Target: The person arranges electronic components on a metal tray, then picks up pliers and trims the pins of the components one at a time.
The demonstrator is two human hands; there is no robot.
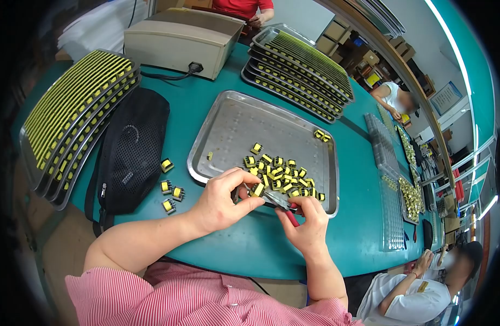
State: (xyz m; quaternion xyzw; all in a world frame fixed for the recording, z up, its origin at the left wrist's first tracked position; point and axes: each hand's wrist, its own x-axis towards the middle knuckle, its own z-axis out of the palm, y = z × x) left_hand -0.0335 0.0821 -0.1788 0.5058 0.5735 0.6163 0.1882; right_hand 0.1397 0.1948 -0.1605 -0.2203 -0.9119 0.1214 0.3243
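Between its thumb and fingers, my left hand [222,201] pinches a small transformer [257,190] with a yellow winding and black core. My right hand [308,225] is closed around red-handled cutting pliers [279,200]. The metal jaws of the pliers reach left to the held transformer; whether they touch its pins I cannot tell. Both hands are over the near edge of a metal tray [244,122]. Just beyond them in the tray lies a loose pile of similar transformers [282,174]. A pair of them [321,136] sits at the tray's far right corner.
Several loose transformers [177,193] lie left of the tray, beside a black mesh bag [133,152]. Stacked trays of transformers stand at the left [79,108] and back right [299,70]. A beige machine [179,43] is behind. Clear plastic trays [383,163] line the right, where other people sit.
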